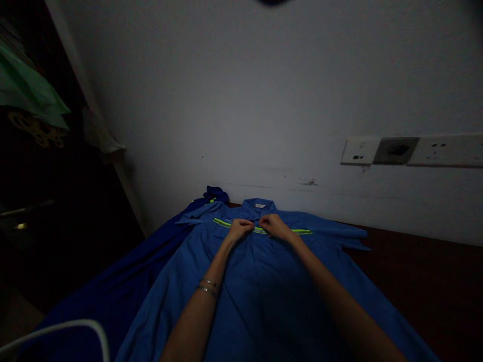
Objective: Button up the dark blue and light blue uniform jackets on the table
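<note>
A blue short-sleeved work shirt [241, 281] lies spread out front side up, its collar toward the wall. A yellow-green stripe crosses its chest, and a small white label shows inside the collar. My left hand [241, 230], with bracelets on the wrist, pinches the shirt's front placket at the stripe. Just to its right, my right hand [274, 226] also pinches the placket at about the same height. The fingertips are close together but apart. Whether a button is between them is too small to tell.
A darker blue garment [124, 274] lies under and left of the shirt. The dark reddish-brown surface [415, 271] meets a white wall [241, 100] with sockets [433, 151] at right. A white curved tube [75, 324] is at lower left, near a dark door [64, 211].
</note>
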Demonstrator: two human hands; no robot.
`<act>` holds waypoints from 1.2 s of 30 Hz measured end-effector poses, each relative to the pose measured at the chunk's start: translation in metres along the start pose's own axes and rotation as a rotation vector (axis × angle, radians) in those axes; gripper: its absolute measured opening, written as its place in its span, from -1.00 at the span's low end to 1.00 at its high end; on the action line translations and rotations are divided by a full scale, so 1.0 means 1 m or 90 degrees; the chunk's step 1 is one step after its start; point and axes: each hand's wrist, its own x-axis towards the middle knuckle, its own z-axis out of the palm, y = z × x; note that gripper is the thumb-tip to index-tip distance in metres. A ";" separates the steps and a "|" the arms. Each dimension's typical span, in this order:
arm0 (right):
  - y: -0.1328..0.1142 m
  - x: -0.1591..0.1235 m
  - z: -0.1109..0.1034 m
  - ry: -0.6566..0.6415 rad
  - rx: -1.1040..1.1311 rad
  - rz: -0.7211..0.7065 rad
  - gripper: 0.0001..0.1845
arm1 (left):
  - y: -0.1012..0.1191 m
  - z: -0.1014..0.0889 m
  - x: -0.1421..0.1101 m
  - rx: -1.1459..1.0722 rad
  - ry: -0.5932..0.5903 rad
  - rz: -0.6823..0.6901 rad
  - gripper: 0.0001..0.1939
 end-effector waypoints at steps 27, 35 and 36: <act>-0.003 0.002 0.001 0.055 0.161 0.216 -0.79 | -0.003 0.028 0.000 0.229 0.126 0.245 -0.83; -0.005 0.004 0.004 0.079 0.144 0.248 -0.76 | 0.000 0.032 -0.009 0.341 0.164 0.294 -0.84; -0.004 0.003 0.004 0.081 0.142 0.242 -0.79 | -0.001 0.033 -0.009 0.349 0.171 0.299 -0.85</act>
